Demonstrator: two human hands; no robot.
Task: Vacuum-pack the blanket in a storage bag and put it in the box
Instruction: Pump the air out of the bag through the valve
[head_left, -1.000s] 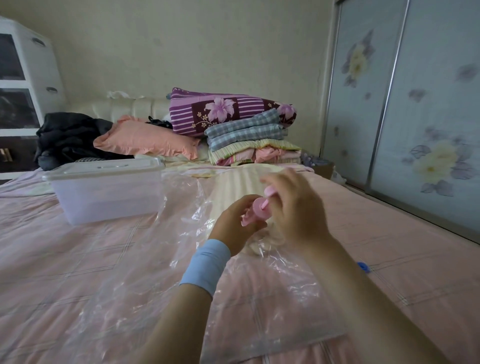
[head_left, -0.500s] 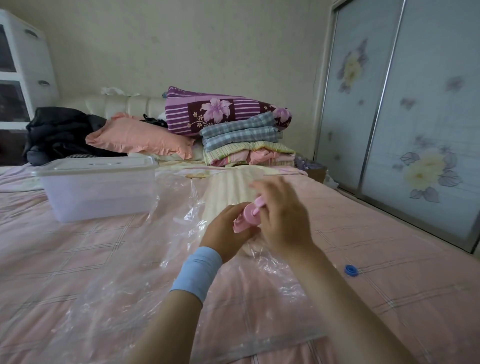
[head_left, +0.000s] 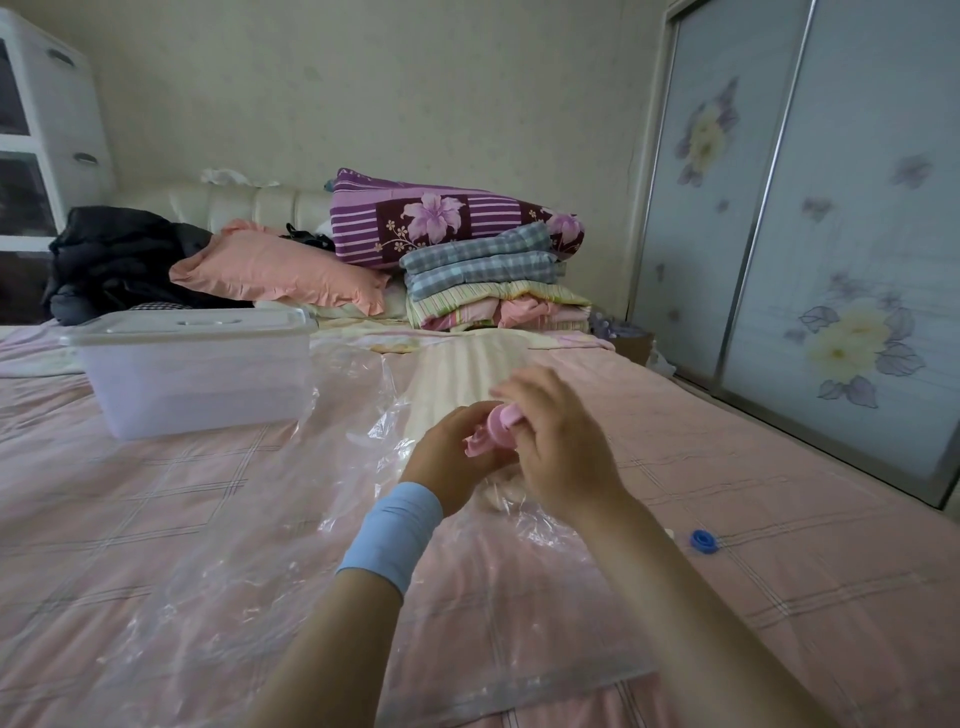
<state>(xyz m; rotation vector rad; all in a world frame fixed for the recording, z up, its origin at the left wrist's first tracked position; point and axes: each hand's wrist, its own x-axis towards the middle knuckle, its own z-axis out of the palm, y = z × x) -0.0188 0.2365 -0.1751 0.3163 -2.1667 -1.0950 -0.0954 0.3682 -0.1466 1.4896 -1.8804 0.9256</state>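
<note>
Blanket (head_left: 452, 374), cream and ribbed, lies in the loose clear storage bag (head_left: 249, 545) beside the lidded plastic box (head_left: 197, 374). Left hand (head_left: 447, 467) and right hand (head_left: 561, 457) still pinch the pink plastic fitting (head_left: 493, 434) between them, barely shifted over the last second. A blue cap (head_left: 703, 541) lies apart on the bed. Air removal probably hasn't begun.

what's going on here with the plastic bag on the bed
A person is working over a clear storage bag spread on the bed. The left hand and the right hand together grip a small pink piece, perhaps a pump or valve part, just above the bag. A pale striped blanket seems to lie inside; the bag looks loose, not yet flattened. A blue cap lies to the right, and the lidded box stands at the left.
</note>
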